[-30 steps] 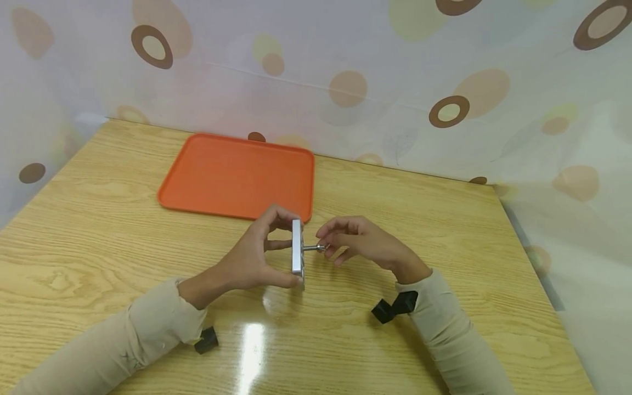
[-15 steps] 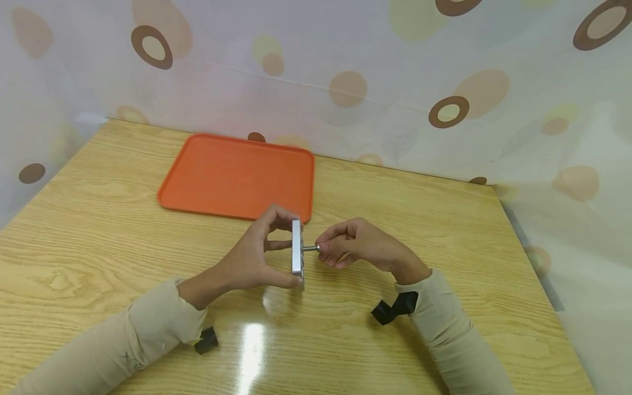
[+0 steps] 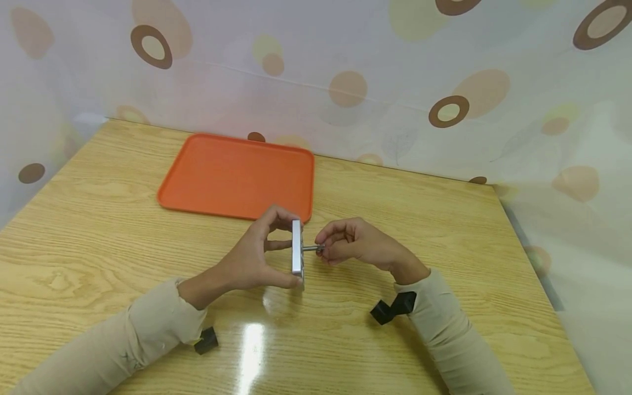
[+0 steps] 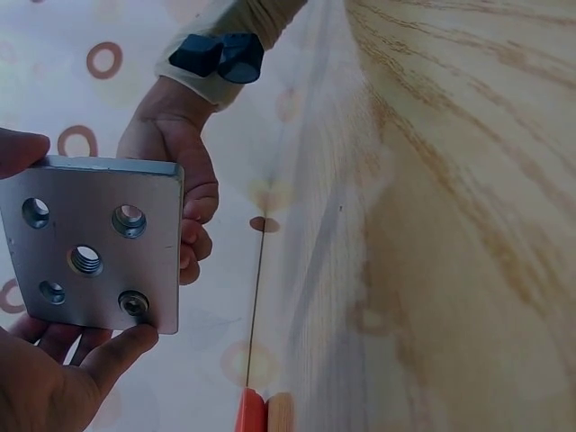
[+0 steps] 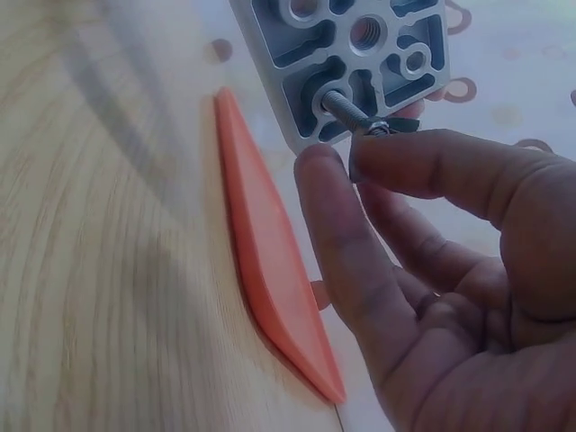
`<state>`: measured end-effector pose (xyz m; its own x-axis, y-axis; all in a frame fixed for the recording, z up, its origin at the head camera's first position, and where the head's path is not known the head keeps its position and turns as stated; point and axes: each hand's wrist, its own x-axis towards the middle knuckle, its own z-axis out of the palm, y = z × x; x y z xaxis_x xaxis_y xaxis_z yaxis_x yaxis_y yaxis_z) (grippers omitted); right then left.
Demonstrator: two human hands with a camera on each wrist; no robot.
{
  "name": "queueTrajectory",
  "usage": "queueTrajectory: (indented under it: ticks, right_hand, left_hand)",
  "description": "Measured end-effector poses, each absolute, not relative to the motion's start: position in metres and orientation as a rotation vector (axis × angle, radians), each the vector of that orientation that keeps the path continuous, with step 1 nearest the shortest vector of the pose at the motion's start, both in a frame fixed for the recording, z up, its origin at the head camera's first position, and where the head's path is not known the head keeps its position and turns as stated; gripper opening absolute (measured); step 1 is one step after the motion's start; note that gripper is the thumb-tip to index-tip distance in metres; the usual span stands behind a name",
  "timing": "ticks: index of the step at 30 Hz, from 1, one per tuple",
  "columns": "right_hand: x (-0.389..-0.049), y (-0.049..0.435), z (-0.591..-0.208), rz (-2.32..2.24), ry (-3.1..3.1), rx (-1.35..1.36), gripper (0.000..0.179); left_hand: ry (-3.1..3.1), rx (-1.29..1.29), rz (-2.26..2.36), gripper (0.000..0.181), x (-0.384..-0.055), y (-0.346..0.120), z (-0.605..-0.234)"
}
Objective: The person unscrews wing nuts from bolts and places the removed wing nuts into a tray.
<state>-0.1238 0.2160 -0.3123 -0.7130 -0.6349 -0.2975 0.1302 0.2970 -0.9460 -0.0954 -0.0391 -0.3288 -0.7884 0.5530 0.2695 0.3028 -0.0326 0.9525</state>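
My left hand [image 3: 254, 255] holds a square silver metal plate [image 3: 296, 247] upright by its edges, above the table. Holes pierce the plate, with a larger threaded one in the middle. A bolt [image 5: 344, 110] passes through one corner hole; its socket head [image 4: 133, 304] shows in the left wrist view, by a left fingertip. Its threaded shank points right from the ribbed face. At the shank's end sits a small metal nut [image 5: 387, 128], partly hidden by my right thumb. The curled thumb and fingers of my right hand [image 3: 367, 244] pinch around this nut.
An orange tray [image 3: 237, 175] lies on the wooden table [image 3: 444, 247] behind the hands, near the back edge. Patterned cloth [image 3: 306, 66] hangs behind and at both sides. Each wrist bears a dark block, the right one [image 3: 406, 302] beside the sleeve cuff.
My right fingers have opened slightly, closed over the bolt's end and shifted again, baring part of the nut. The left hand and plate stay in place.
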Motion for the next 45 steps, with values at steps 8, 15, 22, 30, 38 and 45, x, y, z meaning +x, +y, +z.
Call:
queueTrajectory:
  ticks: [8,15,22,30,38,45]
  right_hand:
    - [-0.1248,0.2162,-0.3097,-1.423,1.994,-0.265,0.037]
    - [-0.1245,0.2136,-0.3117,-1.423,1.966,-0.295,0.037]
    - [-0.1241,0.2152,-0.3123,-1.457,1.931,-0.4,0.028]
    - [-0.1231,0.2155,-0.3118,-1.497,1.878,-0.504,0.03]
    - [-0.1272,0.2231,-0.3111,-1.444,1.978,-0.472,0.034]
    - [-0.1265,0.2184,-0.3117,-1.387,1.968,-0.304,0.038]
  left_hand:
    - [2.039,0.922,1.922,0.078,-0.096,-0.0391,-0.329]
    - [2.042,0.925,1.908,0.079,-0.0958,-0.0393,-0.3293]
    - [2.055,0.917,1.898,0.078,-0.0952,-0.0391,-0.3287]
    - [2.06,0.919,1.901,0.079,-0.095,-0.0392,-0.3283]
    - [2.053,0.93,1.905,0.078,-0.0955,-0.0391,-0.3288]
    - [2.046,0.918,1.907,0.079,-0.0949,-0.039,-0.3285]
